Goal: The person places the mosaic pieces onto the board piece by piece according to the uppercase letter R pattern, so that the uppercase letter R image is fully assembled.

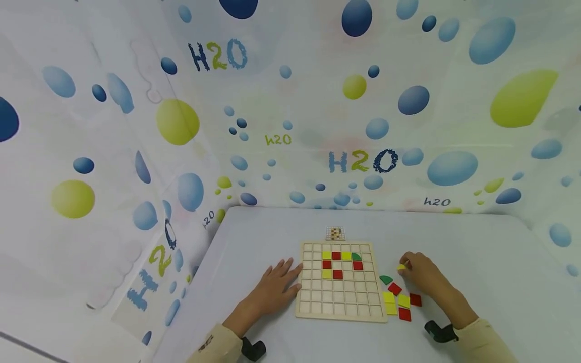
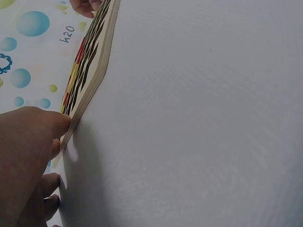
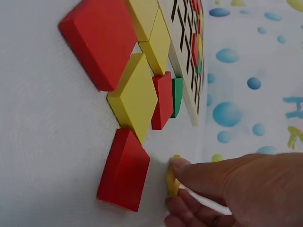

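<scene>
My right hand [image 1: 419, 271] pinches a yellow tile [image 3: 173, 182] between thumb and fingers, right of the board. With fingers spread, my left hand [image 1: 274, 288] lies on the table, its fingertips touching the left edge of the wooden grid board [image 1: 336, 308]. Yellow, red and green tiles sit in the board's upper cells, among them a rounded green tile [image 1: 356, 256] and a red tile [image 1: 338, 275]. Loose by the board's right edge lie a green tile [image 1: 386, 280], several yellow tiles [image 1: 403, 301] and several red tiles [image 3: 124, 171].
Behind the board lies a small pattern card [image 1: 335, 233] with a printed grid. The white table [image 1: 263, 227] reaches back to a wall sheet [image 1: 308, 101] printed with blue and green drops. Dark devices are strapped at both wrists.
</scene>
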Motion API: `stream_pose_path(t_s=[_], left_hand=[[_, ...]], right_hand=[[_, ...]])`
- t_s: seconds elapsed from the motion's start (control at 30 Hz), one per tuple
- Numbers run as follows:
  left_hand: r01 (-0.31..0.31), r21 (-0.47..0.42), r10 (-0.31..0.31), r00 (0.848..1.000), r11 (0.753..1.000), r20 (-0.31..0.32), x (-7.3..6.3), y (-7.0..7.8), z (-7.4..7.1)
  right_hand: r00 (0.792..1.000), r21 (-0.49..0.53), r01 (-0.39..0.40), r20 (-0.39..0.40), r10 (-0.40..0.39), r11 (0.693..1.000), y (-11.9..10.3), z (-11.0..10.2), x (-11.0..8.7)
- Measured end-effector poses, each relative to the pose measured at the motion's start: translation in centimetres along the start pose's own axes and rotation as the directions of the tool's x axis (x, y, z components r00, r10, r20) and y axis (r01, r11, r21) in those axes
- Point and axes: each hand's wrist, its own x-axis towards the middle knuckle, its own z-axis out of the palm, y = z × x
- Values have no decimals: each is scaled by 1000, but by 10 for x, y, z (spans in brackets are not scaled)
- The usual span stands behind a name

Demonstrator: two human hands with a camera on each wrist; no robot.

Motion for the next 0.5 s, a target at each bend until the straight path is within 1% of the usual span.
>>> stream_pose_path(t_s=[0.17,0.33,0.5], left_hand=[[0,0,0,1000,1000,3,1,1,-1],[2,4,-2,1000,1000,0,1,1,-1],[4,6,-4,1000,1000,3,1,1,1]], right_hand=[[998,34,62,-31,-61,998,6,7,5],[996,51,71,-60,-68,996,11,12,9],[993,79,97,-70,-91,992,8,17,12]])
